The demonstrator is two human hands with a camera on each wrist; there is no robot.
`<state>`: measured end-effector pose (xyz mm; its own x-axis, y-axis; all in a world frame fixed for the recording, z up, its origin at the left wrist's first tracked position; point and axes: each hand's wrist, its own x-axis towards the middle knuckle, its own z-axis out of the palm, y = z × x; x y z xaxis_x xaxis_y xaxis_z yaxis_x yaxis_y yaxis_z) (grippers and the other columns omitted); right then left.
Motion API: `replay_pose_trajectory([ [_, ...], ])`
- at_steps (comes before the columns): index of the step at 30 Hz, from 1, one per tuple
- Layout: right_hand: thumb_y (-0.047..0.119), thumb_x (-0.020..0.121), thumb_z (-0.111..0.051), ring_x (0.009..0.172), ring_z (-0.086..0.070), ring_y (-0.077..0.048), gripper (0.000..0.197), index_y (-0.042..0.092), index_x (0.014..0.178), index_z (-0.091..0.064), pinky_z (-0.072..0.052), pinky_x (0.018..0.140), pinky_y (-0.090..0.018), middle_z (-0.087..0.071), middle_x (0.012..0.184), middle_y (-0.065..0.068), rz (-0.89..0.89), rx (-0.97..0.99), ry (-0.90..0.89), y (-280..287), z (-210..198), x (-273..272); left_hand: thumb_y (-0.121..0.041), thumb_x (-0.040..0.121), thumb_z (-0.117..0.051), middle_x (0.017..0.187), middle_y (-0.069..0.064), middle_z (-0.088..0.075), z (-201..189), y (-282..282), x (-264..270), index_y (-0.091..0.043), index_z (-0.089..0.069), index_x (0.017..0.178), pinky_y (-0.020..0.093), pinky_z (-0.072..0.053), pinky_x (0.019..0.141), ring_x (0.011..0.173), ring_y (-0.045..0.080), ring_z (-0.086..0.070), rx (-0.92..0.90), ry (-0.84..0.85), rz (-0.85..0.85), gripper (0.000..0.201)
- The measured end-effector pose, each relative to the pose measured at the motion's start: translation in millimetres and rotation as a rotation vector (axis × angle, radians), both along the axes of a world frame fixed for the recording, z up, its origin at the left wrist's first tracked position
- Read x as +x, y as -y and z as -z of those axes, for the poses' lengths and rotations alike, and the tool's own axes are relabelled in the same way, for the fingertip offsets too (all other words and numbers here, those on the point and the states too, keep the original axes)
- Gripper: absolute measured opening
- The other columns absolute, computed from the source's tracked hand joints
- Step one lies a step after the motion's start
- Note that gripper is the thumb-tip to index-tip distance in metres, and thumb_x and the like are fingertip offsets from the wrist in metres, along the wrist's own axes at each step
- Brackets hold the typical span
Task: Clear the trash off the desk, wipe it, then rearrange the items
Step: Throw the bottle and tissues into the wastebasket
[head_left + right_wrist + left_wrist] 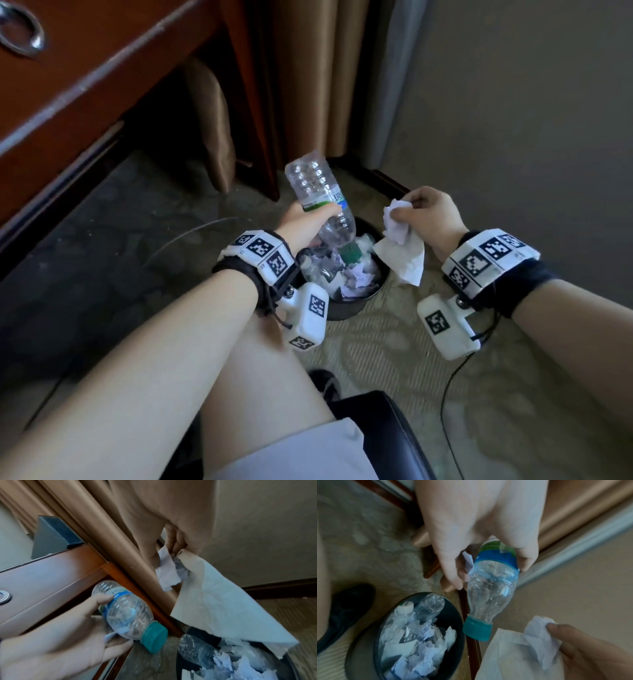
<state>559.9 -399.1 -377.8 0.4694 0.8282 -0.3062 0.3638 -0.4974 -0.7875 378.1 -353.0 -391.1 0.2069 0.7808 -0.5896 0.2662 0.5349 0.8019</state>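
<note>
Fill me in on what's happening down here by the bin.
A seated person is throwing out trash. The left hand grips an empty plastic bottle around its label, tilted cap-down over the black bin on the floor beside the desk. The right hand pinches crumpled tissue paper next to the bin's rim. Neither piece has been dropped yet. The bin already holds other bottles and wadded paper.

A wooden drawer unit [78, 75] is standing left of tan curtains [308, 78]; patterned carpet [394, 342] is lying below them.
</note>
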Motion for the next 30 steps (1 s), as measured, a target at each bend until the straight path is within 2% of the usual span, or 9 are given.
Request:
replay_pose_trajectory([
  [2,0.01,0.08,-0.068,0.071,-0.055,-0.011,0.018,0.02,0.073,-0.054,-0.048,0.068,-0.028,-0.057,0.075,0.004,0.048,0.018,-0.067,-8,11,1,-0.026,0.083,-0.066,0.097,0.0,-0.066,16,-5,-2,-0.025,-0.058,0.089,0.035,-0.052,0.091,0.097,0.018,-0.063,-0.024,0.013,-0.089,0.01],
  [6,0.008,0.082,-0.067,0.071,-0.055,-0.009,0.019,0.018,0.074,-0.053,-0.048,0.067,-0.023,-0.057,0.075,0.004,0.177,0.062,-0.206,-21,33,1,-0.027,0.081,-0.068,0.093,-0.004,-0.067,50,-11,-4,-0.026,-0.057,0.083,0.033,-0.051,0.087,0.089,0.015,-0.064,0.006,-0.056,-0.149,0.011],
  [9,0.008,0.08,-0.067,0.076,-0.057,-0.014,0.017,0.017,0.074,-0.055,-0.05,0.072,-0.026,-0.057,0.077,0.002,0.206,0.051,-0.275,-35,51,-4,-0.023,0.083,-0.068,0.085,-0.005,-0.065,72,-15,-5,-0.025,-0.056,0.08,0.034,-0.051,0.086,0.08,0.013,-0.062,-0.037,-0.064,-0.15,0.012],
  [13,0.007,0.079,-0.067,0.083,-0.06,-0.023,0.017,0.017,0.071,-0.055,-0.051,0.086,-0.045,-0.06,0.083,-0.007,0.246,0.009,-0.379,-48,78,-9,-0.018,0.084,-0.066,0.083,-0.003,-0.062,101,-17,-4,-0.024,-0.055,0.08,0.038,-0.05,0.09,0.078,0.012,-0.06,-0.113,-0.038,-0.173,0.013],
  [16,0.01,0.078,-0.069,0.082,-0.059,-0.023,0.018,0.018,0.071,-0.055,-0.052,0.084,-0.043,-0.061,0.082,-0.007,0.24,-0.065,-0.359,-49,105,-12,-0.018,0.083,-0.067,0.083,-0.004,-0.063,112,-21,-2,-0.025,-0.056,0.079,0.035,-0.051,0.086,0.081,0.014,-0.062,-0.087,-0.052,-0.159,0.014],
  [19,0.009,0.08,-0.068,0.079,-0.057,-0.02,0.019,0.018,0.072,-0.054,-0.05,0.079,-0.036,-0.058,0.076,-0.002,0.252,-0.14,-0.289,-41,134,-11,-0.02,0.077,-0.071,0.09,0.001,-0.068,119,-24,1,-0.023,-0.06,0.088,0.032,-0.052,0.077,0.085,0.02,-0.065,-0.039,-0.071,-0.143,0.016],
  [23,0.01,0.08,-0.068,0.082,-0.058,-0.021,0.012,0.014,0.082,-0.057,-0.049,0.081,-0.036,-0.061,0.087,-0.008,0.257,-0.208,-0.259,-27,165,-8,-0.023,0.071,-0.076,0.105,0.004,-0.065,127,-33,9,-0.016,-0.05,0.119,0.031,-0.05,0.077,0.087,0.019,-0.061,0.033,-0.09,-0.084,0.055],
  [27,0.009,0.079,-0.069,0.087,-0.061,-0.029,0.013,0.016,0.082,-0.058,-0.051,0.085,-0.041,-0.063,0.088,-0.011,0.345,-0.242,-0.332,-23,188,-2,-0.012,0.077,-0.075,0.099,-0.005,-0.062,133,-44,19,-0.018,-0.053,0.11,0.025,-0.047,0.086,0.096,0.012,-0.06,0.087,-0.05,-0.05,0.04],
  [30,0.002,0.082,-0.065,0.071,-0.056,-0.021,0.016,0.014,0.077,-0.054,-0.049,0.071,-0.034,-0.057,0.074,-0.006,0.377,-0.27,-0.368,-22,192,-4,-0.01,0.078,-0.074,0.095,-0.006,-0.062,145,-49,26,-0.018,-0.056,0.103,0.021,-0.046,0.084,0.093,0.011,-0.059,0.11,-0.041,-0.037,0.032],
])
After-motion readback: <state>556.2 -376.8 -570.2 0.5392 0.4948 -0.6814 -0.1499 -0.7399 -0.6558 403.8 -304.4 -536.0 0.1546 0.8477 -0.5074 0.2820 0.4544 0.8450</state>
